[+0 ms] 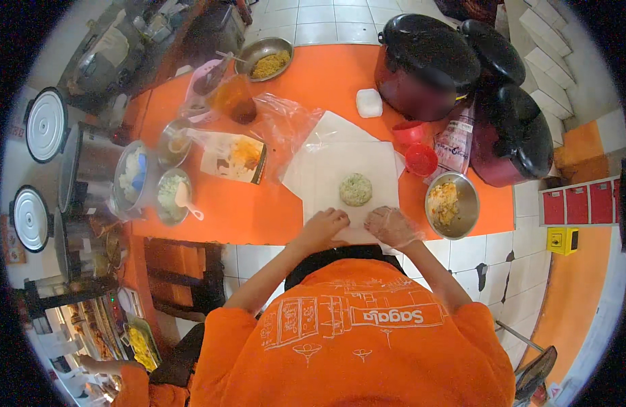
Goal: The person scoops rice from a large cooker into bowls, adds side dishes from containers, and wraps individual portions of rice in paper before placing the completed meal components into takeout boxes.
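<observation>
A round, flat patty of greenish-white rice (355, 189) lies on stacked sheets of white paper (338, 163) at the near edge of an orange table. My left hand (327, 226) is bare and rests its curled fingers on the paper's near edge, to the lower left of the patty. My right hand (391, 225), in a clear plastic glove, touches the paper just below and right of the patty. Whether either hand pinches the paper cannot be told. A steel bowl of shredded orange and white food (452, 205) stands right of my right hand.
Left on the table (272, 213) are a pot of rice (132, 175), a bowl with a pink rice paddle (186, 201) and a stained paper (234, 156). Large dark pots (427, 66), red cups (420, 158) and a steel pan (264, 58) stand farther off. A co-worker's arm (112, 366) shows lower left.
</observation>
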`<state>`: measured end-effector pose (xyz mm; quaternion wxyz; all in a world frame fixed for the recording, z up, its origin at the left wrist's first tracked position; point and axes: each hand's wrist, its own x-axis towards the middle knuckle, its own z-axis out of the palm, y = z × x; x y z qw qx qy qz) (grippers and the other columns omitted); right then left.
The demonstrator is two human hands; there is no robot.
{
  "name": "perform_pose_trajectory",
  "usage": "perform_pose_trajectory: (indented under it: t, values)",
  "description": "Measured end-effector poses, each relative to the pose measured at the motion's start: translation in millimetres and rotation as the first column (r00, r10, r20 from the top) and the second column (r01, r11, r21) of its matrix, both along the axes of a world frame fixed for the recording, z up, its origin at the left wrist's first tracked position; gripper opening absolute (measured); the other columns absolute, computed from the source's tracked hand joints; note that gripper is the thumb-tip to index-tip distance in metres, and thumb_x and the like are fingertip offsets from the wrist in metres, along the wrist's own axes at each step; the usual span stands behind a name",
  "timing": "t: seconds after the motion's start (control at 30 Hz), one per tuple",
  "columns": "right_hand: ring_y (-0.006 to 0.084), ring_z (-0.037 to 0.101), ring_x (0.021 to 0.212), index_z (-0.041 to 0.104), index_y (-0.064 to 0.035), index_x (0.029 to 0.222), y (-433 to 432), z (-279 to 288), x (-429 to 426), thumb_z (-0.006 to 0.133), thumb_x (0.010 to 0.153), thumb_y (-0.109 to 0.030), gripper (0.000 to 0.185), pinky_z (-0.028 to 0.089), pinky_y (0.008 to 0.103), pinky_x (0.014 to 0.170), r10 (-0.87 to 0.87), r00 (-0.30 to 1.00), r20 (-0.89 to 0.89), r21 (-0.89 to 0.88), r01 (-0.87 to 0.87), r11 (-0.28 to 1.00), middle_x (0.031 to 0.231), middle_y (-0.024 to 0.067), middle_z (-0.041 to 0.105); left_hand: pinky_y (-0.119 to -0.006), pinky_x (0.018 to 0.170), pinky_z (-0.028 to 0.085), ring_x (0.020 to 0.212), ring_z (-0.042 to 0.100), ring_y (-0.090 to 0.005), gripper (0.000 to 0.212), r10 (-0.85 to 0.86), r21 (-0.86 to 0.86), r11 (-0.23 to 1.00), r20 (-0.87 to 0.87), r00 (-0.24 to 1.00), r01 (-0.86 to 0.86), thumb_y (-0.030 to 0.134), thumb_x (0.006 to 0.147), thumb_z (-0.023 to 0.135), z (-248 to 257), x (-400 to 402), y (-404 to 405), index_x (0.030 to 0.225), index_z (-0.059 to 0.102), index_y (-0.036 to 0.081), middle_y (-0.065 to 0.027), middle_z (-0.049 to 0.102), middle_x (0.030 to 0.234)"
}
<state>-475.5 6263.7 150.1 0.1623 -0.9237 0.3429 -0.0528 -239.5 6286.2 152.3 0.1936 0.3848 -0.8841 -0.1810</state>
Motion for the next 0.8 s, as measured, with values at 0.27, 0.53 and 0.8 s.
perform_pose_trajectory:
  t: [0.27, 0.53, 0.8]
  values:
    - [0.0238, 0.057, 0.09, 0.063, -0.0112, 0.088, 6, 19, -7, 0.057, 0.08, -0.032, 0.023, 0.047, 0.0373, 0.076, -0.021, 0.989, 0.148, -0.126, 0.04, 0.991, 0.092, 0.0047, 0.062, -0.037, 0.074, 0.048, 0.086, 0.059, -0.0279, 0.025, 0.126, 0.263, 0.953, 0.104, 0.987, -0.149, 0.013, 0.081, 0.05, 0, -3, 12, 0.106, 0.056, 0.009, -0.0103, 0.061, 0.094]
    - [0.0215, 0.059, 0.085, 0.062, -0.0146, 0.09, -7, -24, -6, 0.059, 0.078, -0.033, 0.022, 0.049, 0.036, 0.067, -0.006, 1.0, 0.019, 0.022, 0.005, 1.0, 0.091, 0.0024, 0.061, -0.038, 0.076, 0.047, 0.084, 0.059, -0.0297, 0.029, 0.178, 0.471, 0.873, -0.073, 0.981, -0.123, 0.017, 0.075, 0.064, 26, -6, -5, 0.101, 0.057, 0.008, -0.0099, 0.059, 0.091]
    - [0.0237, 0.055, 0.095, 0.06, -0.0129, 0.091, 11, 0, -22, 0.056, 0.078, -0.023, 0.017, 0.04, 0.0416, 0.087, -0.171, 0.979, 0.114, -0.197, 0.191, 0.962, 0.093, 0.0039, 0.061, -0.034, 0.075, 0.047, 0.089, 0.055, -0.0247, 0.021, 0.194, 0.134, 0.968, 0.146, 0.97, -0.214, 0.014, 0.076, 0.06, 7, 35, 8, 0.097, 0.059, 0.009, -0.0057, 0.057, 0.088]
